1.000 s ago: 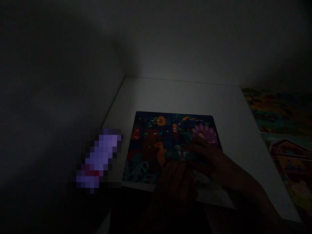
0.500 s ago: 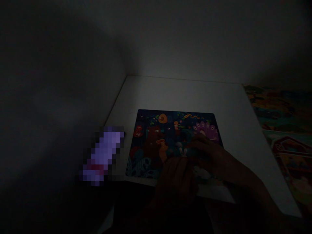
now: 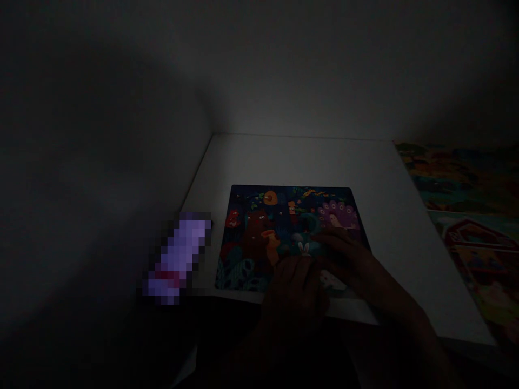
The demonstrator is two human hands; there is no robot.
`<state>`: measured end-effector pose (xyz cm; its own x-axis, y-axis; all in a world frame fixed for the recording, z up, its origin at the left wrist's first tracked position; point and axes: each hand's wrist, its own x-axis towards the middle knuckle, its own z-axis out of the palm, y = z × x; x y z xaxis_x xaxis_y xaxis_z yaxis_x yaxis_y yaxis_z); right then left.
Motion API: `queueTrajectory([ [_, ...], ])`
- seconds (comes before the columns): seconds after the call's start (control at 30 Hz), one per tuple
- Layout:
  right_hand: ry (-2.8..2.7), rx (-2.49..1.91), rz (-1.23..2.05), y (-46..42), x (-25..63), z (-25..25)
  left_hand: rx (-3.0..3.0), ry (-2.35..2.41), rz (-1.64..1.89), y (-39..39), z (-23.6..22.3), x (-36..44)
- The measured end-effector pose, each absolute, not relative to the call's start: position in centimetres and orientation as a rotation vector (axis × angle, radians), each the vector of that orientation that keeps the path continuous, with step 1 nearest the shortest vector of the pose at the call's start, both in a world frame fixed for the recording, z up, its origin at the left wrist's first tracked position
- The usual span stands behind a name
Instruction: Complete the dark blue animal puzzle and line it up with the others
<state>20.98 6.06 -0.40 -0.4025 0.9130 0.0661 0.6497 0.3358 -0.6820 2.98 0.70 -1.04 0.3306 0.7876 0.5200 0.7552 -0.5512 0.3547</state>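
Note:
A picture board (image 3: 251, 232), perhaps a jigsaw puzzle, lies on the white table in dim light. Its dark night scene has a bear, a beehive, a rabbit and a purple peacock. My left hand (image 3: 295, 292) rests at the board's front edge below the rabbit, its fingers curled close together. Whatever may be in those fingers is hidden. Over the board's right part, below the peacock, my right hand (image 3: 348, 254) reaches leftward with fingers stretched and the thumb apart from them. I can make out nothing held in it. Both hands cover the picture's lower right area.
Left of the board a phone-like object (image 3: 178, 256) glows purple, its screen pixelated. The white table (image 3: 300, 162) meets a wall behind and on the left. A colourful printed mat (image 3: 466, 227) with a red barn lies beyond the table's right edge.
The view has shifted slightly. My right hand has drawn a little down off the peacock, so more of it shows. My left hand stays near the front edge.

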Motion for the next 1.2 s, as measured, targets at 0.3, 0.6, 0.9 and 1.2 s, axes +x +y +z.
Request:
queueTrajectory([
  [0.3, -2.097, -1.384, 0.596, 5.7, 20.3, -1.0, 2.514, 1.453, 1.028, 0.7, -1.1, 2.9],
  [0.6, -2.169, -1.323, 0.460, 5.5, 20.2, -1.1, 2.518, 1.446, 1.044, 0.7, -1.3, 3.0],
  [0.9, -2.202, -1.304, 0.426, 5.5, 20.1, -1.2, 2.507, 1.436, 1.054, 0.7, -1.3, 3.0],
  [1.2, -2.285, -1.402, 0.316, 4.7, 19.9, -0.9, 2.484, 1.429, 1.120, 0.9, -1.2, 3.1],
])
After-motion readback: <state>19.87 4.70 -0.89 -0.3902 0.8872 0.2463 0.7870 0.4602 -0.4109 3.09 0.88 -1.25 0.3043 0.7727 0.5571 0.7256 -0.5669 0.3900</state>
